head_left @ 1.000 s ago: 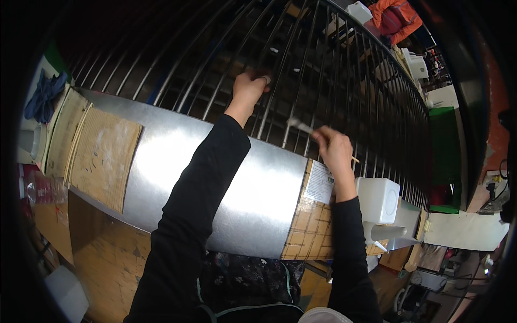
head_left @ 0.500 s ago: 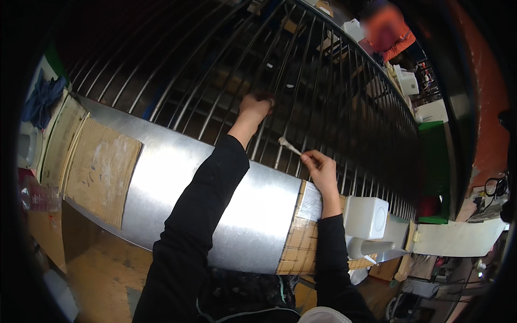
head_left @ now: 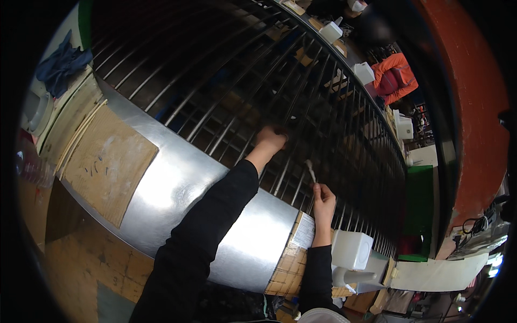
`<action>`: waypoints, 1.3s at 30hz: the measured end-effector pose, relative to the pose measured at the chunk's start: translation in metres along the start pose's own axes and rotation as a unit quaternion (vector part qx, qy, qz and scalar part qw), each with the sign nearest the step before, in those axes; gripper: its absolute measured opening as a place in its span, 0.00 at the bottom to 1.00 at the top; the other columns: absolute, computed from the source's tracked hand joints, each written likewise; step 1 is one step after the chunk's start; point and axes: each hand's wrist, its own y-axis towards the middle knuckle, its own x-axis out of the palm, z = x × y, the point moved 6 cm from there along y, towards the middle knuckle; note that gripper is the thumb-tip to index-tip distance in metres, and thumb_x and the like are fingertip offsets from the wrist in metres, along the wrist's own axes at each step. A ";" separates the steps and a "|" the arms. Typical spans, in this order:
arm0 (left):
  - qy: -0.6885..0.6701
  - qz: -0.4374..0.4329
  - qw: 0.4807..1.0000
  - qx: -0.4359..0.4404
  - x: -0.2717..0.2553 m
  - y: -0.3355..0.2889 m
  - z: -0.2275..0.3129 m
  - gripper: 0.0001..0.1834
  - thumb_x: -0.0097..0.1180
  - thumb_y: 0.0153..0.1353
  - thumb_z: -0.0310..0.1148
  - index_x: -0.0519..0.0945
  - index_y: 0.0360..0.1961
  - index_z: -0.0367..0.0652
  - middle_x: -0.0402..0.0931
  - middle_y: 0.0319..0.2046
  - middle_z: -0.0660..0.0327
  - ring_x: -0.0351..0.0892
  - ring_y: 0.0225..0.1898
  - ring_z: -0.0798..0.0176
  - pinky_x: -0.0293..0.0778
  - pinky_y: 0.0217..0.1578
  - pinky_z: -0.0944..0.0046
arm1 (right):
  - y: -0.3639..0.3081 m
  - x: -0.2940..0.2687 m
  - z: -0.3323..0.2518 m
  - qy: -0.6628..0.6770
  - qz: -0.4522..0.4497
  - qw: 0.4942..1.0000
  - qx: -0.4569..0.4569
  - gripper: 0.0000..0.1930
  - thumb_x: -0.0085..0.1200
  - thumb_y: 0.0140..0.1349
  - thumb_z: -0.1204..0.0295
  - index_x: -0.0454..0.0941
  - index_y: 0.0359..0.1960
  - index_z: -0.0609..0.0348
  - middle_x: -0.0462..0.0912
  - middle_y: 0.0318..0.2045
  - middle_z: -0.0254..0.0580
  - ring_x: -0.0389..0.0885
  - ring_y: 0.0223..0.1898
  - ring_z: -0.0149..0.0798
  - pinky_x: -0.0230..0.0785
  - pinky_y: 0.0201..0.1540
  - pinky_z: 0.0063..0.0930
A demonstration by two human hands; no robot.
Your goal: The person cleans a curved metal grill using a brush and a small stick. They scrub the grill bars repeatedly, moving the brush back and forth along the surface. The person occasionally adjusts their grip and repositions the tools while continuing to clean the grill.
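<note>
My left hand (head_left: 271,141) is out over dark metal bars (head_left: 212,144), its fingers curled. Whatever may be in those fingers is too dark to make out. To its right and nearer to me, my right hand (head_left: 324,203) pinches the lower end of a thin brush-like stick (head_left: 311,169). The stick has a thick whitish tip that points up and away, above the bars. A shiny metal ledge (head_left: 250,242) runs along the near side, beneath both forearms.
Right of my right wrist stands a white plastic container (head_left: 353,250). Brown cardboard (head_left: 113,159) lies on the ledge's left end, near a blue cloth (head_left: 62,64). Across the bars is a person in orange (head_left: 394,78). A green panel (head_left: 419,210) stands right.
The whole view has shifted. My left hand has moved right and nearer in the picture, still curled. The stick in my right hand now stands more upright.
</note>
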 end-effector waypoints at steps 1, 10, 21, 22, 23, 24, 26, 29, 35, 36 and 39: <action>-0.026 -0.029 0.999 -0.019 0.003 -0.005 0.003 0.19 0.58 0.49 0.31 0.77 0.45 0.44 0.77 0.39 0.52 0.80 0.32 0.55 0.75 0.37 0.61 | 0.000 -0.001 0.007 -0.002 -0.005 1.000 0.009 0.14 0.47 0.62 0.64 0.76 0.28 0.64 0.68 0.15 0.31 0.60 0.20 0.21 0.54 0.22 0.19; -0.629 -0.320 0.704 0.077 -0.020 -0.039 0.082 0.40 0.43 0.51 0.67 0.52 0.63 0.66 0.49 0.63 0.51 0.46 0.63 0.36 0.41 0.56 0.29 | 0.009 -0.048 0.093 0.426 0.270 0.839 0.204 0.14 0.39 0.63 0.53 0.66 0.32 0.48 0.74 0.41 0.36 0.69 0.47 0.34 0.60 0.44 0.37; -0.336 0.040 0.928 -0.156 -0.006 0.002 -0.018 0.14 0.45 0.57 0.38 0.72 0.44 0.49 0.75 0.37 0.61 0.75 0.38 0.61 0.65 0.38 0.60 | 0.010 -0.010 0.012 0.100 0.026 0.995 -0.015 0.13 0.49 0.62 0.62 0.72 0.30 0.61 0.75 0.26 0.30 0.67 0.27 0.20 0.60 0.30 0.14; -0.339 0.045 0.928 -0.151 -0.008 0.003 -0.019 0.13 0.45 0.57 0.38 0.72 0.43 0.49 0.75 0.36 0.61 0.75 0.37 0.61 0.65 0.38 0.60 | 0.010 -0.010 0.013 0.056 0.022 0.998 0.013 0.12 0.50 0.61 0.64 0.73 0.30 0.62 0.74 0.26 0.29 0.67 0.26 0.20 0.59 0.30 0.14; -0.343 0.052 0.927 -0.145 -0.009 0.004 -0.019 0.13 0.45 0.57 0.37 0.71 0.43 0.48 0.76 0.35 0.61 0.76 0.37 0.62 0.66 0.38 0.60 | 0.009 -0.008 0.007 0.073 0.015 0.997 -0.037 0.10 0.53 0.60 0.67 0.75 0.31 0.63 0.73 0.23 0.28 0.65 0.23 0.19 0.57 0.27 0.13; -0.344 0.053 0.926 -0.146 -0.009 0.004 -0.018 0.13 0.44 0.58 0.37 0.71 0.43 0.47 0.76 0.35 0.60 0.76 0.37 0.62 0.66 0.38 0.60 | 0.008 -0.005 0.005 0.034 -0.026 0.998 -0.041 0.09 0.54 0.58 0.68 0.76 0.31 0.63 0.73 0.20 0.27 0.65 0.22 0.19 0.57 0.24 0.14; -0.346 0.058 0.925 -0.146 -0.010 0.003 -0.018 0.12 0.44 0.58 0.36 0.71 0.43 0.47 0.76 0.36 0.59 0.76 0.37 0.62 0.67 0.38 0.59 | 0.005 0.000 0.009 -0.011 -0.080 0.997 -0.002 0.10 0.56 0.56 0.68 0.77 0.28 0.64 0.71 0.16 0.25 0.64 0.19 0.19 0.56 0.22 0.15; -0.337 0.062 0.928 -0.146 -0.010 0.002 -0.016 0.12 0.41 0.59 0.35 0.71 0.43 0.46 0.76 0.37 0.58 0.76 0.37 0.62 0.67 0.38 0.59 | -0.001 0.000 0.002 -0.038 -0.142 0.989 -0.025 0.10 0.58 0.54 0.69 0.78 0.27 0.65 0.72 0.13 0.30 0.63 0.17 0.21 0.57 0.21 0.18; -0.319 0.058 0.935 -0.140 -0.011 0.001 -0.014 0.13 0.40 0.59 0.35 0.70 0.43 0.45 0.76 0.37 0.58 0.76 0.37 0.61 0.67 0.39 0.59 | -0.006 0.005 -0.015 -0.140 -0.177 0.974 -0.035 0.11 0.59 0.52 0.66 0.80 0.28 0.62 0.78 0.17 0.45 0.74 0.18 0.33 0.64 0.24 0.27; -0.316 0.058 0.936 -0.143 -0.011 0.002 -0.013 0.13 0.41 0.59 0.34 0.70 0.43 0.45 0.76 0.37 0.58 0.76 0.37 0.61 0.67 0.39 0.59 | -0.003 0.006 -0.016 -0.162 -0.131 0.978 -0.030 0.11 0.59 0.52 0.65 0.80 0.28 0.61 0.78 0.17 0.45 0.76 0.19 0.36 0.65 0.24 0.28; -0.319 0.074 0.936 -0.131 -0.012 0.002 -0.015 0.12 0.42 0.59 0.34 0.70 0.43 0.45 0.76 0.36 0.58 0.76 0.37 0.61 0.68 0.38 0.59 | 0.009 0.021 -0.013 -0.324 -0.065 0.942 -0.066 0.10 0.52 0.56 0.61 0.80 0.31 0.51 0.79 0.23 0.51 0.78 0.31 0.53 0.70 0.32 0.41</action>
